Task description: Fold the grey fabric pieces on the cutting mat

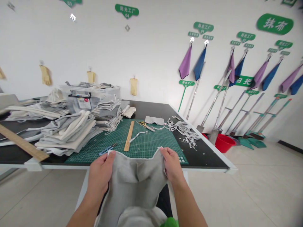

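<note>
A grey piece of fabric (136, 189) with a curved, pale-edged top hangs between my two hands at the table's front edge. My left hand (100, 173) pinches its upper left corner between thumb and fingers. Its upper right corner is gripped in my right hand (172, 164). Behind it, the green cutting mat (161, 143) carries a wooden ruler (129, 135), gold-handled scissors (145, 126) and a pale strip (137, 135). Small blue-handled snips (108, 149) lie just beyond my left hand. A flat grey fabric piece (154, 120) rests at the mat's back edge.
Stacks of grey and cream fabric (68, 132) and a clear plastic box (94, 97) fill the table's left. A long wooden ruler (22, 142) overhangs the front edge. Fabric scraps (187, 130) lie at right. Brooms and a red basin (223, 143) stand by the wall.
</note>
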`<move>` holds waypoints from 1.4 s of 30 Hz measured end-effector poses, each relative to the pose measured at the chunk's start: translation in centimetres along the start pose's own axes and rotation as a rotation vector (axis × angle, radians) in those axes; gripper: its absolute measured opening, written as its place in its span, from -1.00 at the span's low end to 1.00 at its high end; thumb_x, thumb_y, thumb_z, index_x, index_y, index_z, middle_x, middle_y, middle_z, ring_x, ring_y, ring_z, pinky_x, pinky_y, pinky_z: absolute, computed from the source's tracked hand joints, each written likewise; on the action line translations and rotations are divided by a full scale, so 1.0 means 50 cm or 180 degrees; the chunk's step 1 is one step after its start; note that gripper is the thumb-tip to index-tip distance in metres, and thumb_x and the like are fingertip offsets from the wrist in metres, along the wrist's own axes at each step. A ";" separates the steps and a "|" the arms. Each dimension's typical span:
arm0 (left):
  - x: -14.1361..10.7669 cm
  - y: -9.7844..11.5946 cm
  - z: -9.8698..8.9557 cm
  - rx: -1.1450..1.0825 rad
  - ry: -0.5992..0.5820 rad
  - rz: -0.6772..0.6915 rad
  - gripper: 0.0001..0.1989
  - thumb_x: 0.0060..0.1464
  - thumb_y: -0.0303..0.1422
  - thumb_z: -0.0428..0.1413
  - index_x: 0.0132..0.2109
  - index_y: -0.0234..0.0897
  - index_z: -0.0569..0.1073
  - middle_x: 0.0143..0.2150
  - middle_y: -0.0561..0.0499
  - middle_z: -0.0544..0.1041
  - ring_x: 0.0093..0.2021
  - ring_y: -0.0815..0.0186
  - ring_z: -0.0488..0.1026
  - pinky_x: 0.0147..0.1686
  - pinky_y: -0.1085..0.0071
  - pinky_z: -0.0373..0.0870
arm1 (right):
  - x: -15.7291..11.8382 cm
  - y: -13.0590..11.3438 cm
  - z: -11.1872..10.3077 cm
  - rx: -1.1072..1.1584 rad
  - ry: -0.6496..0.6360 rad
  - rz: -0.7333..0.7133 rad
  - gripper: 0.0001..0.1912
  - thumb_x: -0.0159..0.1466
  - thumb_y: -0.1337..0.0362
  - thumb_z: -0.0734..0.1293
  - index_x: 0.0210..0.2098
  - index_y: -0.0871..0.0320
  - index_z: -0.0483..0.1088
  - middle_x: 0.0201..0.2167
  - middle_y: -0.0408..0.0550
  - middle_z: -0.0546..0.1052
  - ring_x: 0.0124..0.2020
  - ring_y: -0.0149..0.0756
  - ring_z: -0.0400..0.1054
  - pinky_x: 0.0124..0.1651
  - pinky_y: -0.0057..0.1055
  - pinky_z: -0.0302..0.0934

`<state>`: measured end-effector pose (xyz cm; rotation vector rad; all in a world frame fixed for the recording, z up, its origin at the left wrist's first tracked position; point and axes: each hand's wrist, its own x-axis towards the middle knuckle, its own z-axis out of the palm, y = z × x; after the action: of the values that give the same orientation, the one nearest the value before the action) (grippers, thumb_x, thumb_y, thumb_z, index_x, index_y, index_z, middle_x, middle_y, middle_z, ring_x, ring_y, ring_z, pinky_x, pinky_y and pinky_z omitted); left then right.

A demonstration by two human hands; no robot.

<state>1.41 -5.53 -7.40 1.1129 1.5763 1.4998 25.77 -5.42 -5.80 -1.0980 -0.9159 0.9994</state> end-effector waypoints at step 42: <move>-0.172 0.005 0.048 0.1731 -0.1307 0.2529 -0.37 0.12 -0.43 -0.07 0.34 -0.18 0.08 -0.17 -0.10 0.62 -0.27 0.20 0.59 -0.27 0.33 0.54 | -0.150 0.013 0.066 -0.1223 -0.1152 -0.1558 -0.89 0.24 0.23 0.32 -0.39 0.12 0.39 -0.43 -0.14 0.43 -0.41 -0.37 0.26 -0.35 -0.46 0.13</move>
<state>7.03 -12.40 -8.09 2.3928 1.3283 1.1569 20.35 -11.57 -6.41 -0.9442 -1.6321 0.6318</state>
